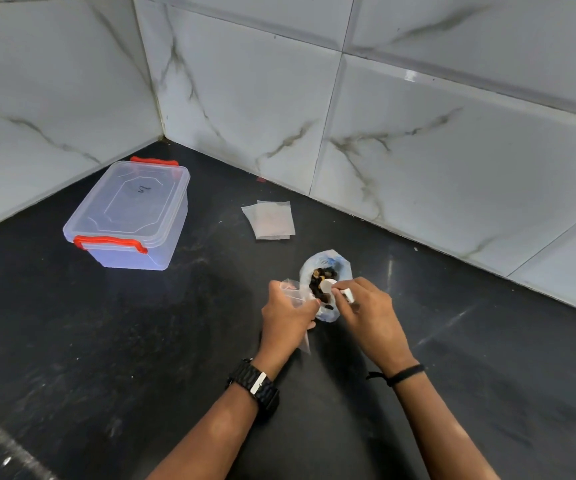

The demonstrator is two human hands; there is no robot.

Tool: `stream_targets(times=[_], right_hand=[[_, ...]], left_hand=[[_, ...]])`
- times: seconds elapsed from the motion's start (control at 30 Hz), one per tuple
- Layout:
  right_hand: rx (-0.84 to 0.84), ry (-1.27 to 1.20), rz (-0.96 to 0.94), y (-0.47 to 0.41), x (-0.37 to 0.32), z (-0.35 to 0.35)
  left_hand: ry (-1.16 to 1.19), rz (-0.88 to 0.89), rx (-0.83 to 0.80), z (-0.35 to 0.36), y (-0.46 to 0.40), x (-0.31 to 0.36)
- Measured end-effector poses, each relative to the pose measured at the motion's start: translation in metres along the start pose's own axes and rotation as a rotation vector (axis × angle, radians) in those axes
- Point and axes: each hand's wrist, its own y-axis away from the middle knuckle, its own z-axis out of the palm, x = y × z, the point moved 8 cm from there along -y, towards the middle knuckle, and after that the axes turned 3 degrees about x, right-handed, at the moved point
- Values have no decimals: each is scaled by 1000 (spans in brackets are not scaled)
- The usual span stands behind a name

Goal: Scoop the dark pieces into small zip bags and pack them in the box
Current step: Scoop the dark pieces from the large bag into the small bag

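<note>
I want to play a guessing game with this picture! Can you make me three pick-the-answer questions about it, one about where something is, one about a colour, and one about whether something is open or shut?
1. Where is the stack of empty zip bags?
A. Inside the box
B. On the counter near the tiled wall
C. In the left hand

2. What colour are the box's latches?
A. Red
B. Green
C. Yellow

3. How is the plastic box now?
A. Lid off
B. Tipped over
C. Lid on

Answers: 1 B, they lie flat on the black counter. 2 A, both clips show red. 3 C, the clear lid sits on top.
</note>
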Motion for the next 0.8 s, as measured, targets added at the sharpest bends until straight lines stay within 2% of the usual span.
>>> stream_targets(times=[0.13,0.27,0.47,0.8], right_hand=[[-81,16,31,-4,-1,7],[-66,-44,191,-15,14,8],[85,-376,550,-16,40,12],[108,-534,621,-9,45,14]], left_hand=[[278,-131,-46,3,-5,-9],[333,-118,-58,3,-4,-7],[212,-28,-21,0,3,1],[-9,55,-15,-5,3,7]])
